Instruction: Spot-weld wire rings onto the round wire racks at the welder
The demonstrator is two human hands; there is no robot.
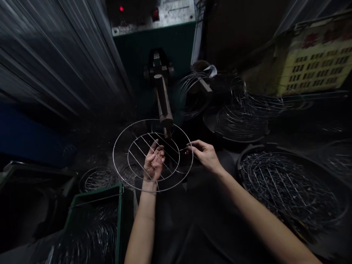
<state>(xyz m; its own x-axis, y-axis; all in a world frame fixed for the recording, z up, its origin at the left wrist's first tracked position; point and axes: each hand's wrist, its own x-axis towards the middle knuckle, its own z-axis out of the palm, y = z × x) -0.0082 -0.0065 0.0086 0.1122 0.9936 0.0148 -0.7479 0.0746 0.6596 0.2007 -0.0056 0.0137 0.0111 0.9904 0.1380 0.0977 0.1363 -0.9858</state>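
A round wire rack (121, 141) made of two rings and several straight cross wires is held flat under the arm of a welding machine (162, 99). My left hand (154, 163) is under the rack, palm up, its fingers curled round the cross wires. At the rack's right edge my right hand (205, 154) pinches the outer ring. The machine's tip touches the rack near its far side.
A green crate (93, 198) of wire parts stands at the lower left. Round tubs with stacked wire racks (288, 187) fill the right side, with more wire rings (242, 117) behind them. A corrugated metal wall (55, 58) runs along the left.
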